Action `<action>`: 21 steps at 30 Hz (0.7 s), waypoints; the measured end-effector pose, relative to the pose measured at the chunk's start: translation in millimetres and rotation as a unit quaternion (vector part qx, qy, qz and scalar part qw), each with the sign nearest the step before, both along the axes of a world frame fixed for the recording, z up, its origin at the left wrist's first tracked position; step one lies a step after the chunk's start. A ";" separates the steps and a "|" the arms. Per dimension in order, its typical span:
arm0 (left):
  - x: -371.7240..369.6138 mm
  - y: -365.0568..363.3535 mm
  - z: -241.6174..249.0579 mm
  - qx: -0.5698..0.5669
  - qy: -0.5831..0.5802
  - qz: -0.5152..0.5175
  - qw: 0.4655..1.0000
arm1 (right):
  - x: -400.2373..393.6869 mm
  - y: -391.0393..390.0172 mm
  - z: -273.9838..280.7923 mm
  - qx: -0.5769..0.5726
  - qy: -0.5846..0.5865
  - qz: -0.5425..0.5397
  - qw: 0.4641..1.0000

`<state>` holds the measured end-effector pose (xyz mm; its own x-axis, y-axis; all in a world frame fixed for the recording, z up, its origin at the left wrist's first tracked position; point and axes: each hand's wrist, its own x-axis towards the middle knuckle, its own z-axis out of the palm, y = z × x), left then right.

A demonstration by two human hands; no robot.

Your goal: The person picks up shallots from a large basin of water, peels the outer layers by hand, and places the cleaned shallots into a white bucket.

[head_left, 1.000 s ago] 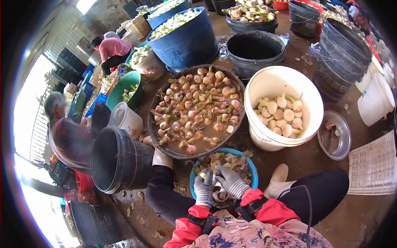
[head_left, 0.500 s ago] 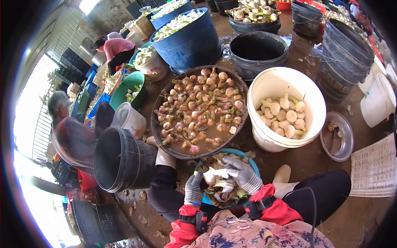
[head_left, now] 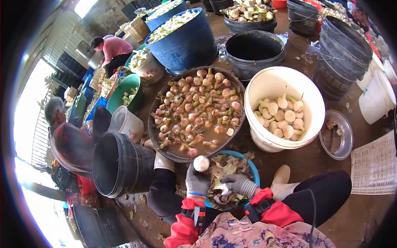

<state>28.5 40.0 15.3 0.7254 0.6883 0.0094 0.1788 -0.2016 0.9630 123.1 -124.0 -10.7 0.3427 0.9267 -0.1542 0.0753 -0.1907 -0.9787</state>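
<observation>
A peeled white garlic bulb sits in my left hand, which wears a grey glove and is closed round it near the lower rim of the wide tub. My right hand, in a striped grey glove, is over the peelings in the blue basin; its fingers are bent together, and whatever may be between them is hidden. Unpeeled bulbs lie in muddy water in the wide dark tub. Peeled bulbs fill the bottom of the white bucket.
Black buckets stand left and behind. A clear bowl and white basket are at right. A large blue tub of garlic stands behind. One person sits at left, another bends farther back.
My left hand has turned and now holds the bulb upward, with its leafy skin gone. My right hand has moved apart from it, lower over the peelings. The view has shifted slightly.
</observation>
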 end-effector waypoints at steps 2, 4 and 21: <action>52.8 -9.9 61.3 -0.255 -0.104 -0.038 0.961 | -13.8 10.4 -23.1 0.014 -0.044 0.025 0.999; 85.5 -17.4 110.0 -0.562 -0.223 -0.097 0.790 | -14.2 11.3 -8.0 0.015 -0.020 0.015 1.000; 140.7 87.1 -51.6 0.080 0.409 -0.152 0.896 | -3.9 24.0 -33.3 -0.006 0.155 -0.068 0.986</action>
<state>169.2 127.1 -36.4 0.6887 0.4949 -0.5299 0.7249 -0.4839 0.4902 119.2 -100.0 -44.0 0.3986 0.8728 -0.2816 -0.2546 -0.1897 -0.9483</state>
